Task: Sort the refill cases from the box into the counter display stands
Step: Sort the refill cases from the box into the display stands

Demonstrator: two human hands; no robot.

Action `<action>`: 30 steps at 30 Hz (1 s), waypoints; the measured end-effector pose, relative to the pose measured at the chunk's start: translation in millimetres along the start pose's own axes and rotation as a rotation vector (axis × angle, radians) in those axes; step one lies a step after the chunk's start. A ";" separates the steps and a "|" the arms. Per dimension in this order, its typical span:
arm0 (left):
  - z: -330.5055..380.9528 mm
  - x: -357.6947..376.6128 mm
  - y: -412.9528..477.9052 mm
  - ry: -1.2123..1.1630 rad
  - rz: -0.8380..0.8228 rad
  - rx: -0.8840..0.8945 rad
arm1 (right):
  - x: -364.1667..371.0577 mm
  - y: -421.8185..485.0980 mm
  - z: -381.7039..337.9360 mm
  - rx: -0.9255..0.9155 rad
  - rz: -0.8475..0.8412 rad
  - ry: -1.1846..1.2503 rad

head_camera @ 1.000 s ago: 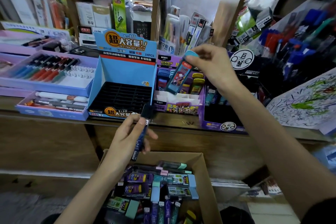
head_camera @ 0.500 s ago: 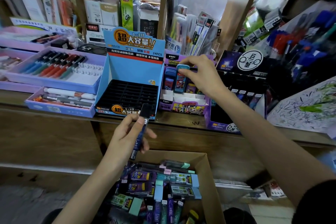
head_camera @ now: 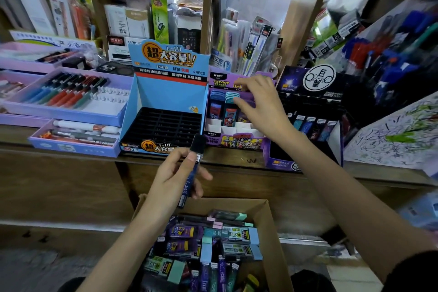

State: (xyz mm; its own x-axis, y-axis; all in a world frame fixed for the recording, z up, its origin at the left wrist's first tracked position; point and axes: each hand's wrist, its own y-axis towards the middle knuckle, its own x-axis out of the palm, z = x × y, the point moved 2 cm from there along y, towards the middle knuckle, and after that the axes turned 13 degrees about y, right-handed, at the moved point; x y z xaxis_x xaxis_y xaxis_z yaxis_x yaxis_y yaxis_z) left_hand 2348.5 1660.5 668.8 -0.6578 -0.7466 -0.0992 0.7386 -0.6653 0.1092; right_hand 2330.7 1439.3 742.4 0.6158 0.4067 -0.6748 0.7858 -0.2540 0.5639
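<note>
My left hand (head_camera: 175, 178) grips a slim dark blue refill case with a black cap (head_camera: 193, 168), held upright over the cardboard box (head_camera: 272, 225), which holds several mixed refill cases. My right hand (head_camera: 260, 104) hovers with fingers spread over the purple display stand (head_camera: 234, 142), just beside a blue-capped refill case (head_camera: 230, 111) that stands in a back slot; nothing is in that hand. The blue display stand (head_camera: 170, 92) to its left has an empty black slotted tray. A dark display stand (head_camera: 308, 125) at the right holds several slim cases.
Purple pen trays (head_camera: 71, 111) lie on the wooden counter (head_camera: 237, 161) at the left. Shelves crammed with stationery rise behind the stands. A scribbled test paper (head_camera: 398, 135) and blue pens fill the right side.
My right hand carried the blue-capped case down into the purple stand, let it go, and now has its fingers spread. My left hand kept its hold on the dark blue case.
</note>
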 end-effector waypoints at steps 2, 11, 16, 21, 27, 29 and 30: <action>3.9 9.2 4.1 -0.001 -0.018 0.014 | -8.8 -18.1 -16.2 0.148 -0.065 0.345; 19.9 77.2 23.6 0.044 -0.149 0.094 | -24.4 -92.1 -24.2 0.419 -0.089 0.772; 26.9 101.6 47.3 0.275 -0.074 0.254 | -70.4 -81.8 3.2 0.415 0.031 0.770; 8.9 102.9 72.1 0.618 -0.116 0.301 | -123.5 -65.0 41.8 0.394 0.280 0.617; -5.1 109.8 84.6 1.093 0.011 0.455 | -104.5 -56.5 71.3 0.394 0.178 0.417; -5.4 112.9 85.4 1.165 0.070 0.492 | -93.9 -58.1 74.9 0.401 0.133 0.382; -5.9 114.0 86.0 1.182 0.081 0.501 | -91.2 -58.9 75.4 0.399 0.119 0.387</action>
State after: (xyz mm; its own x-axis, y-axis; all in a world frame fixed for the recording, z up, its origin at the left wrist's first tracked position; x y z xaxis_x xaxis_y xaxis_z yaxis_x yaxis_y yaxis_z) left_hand 2337.9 1518.3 661.0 0.1054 -0.5013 -0.8589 0.4650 -0.7386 0.4881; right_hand 2232.7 1351.0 734.8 0.6942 0.6279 -0.3519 0.7197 -0.5991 0.3509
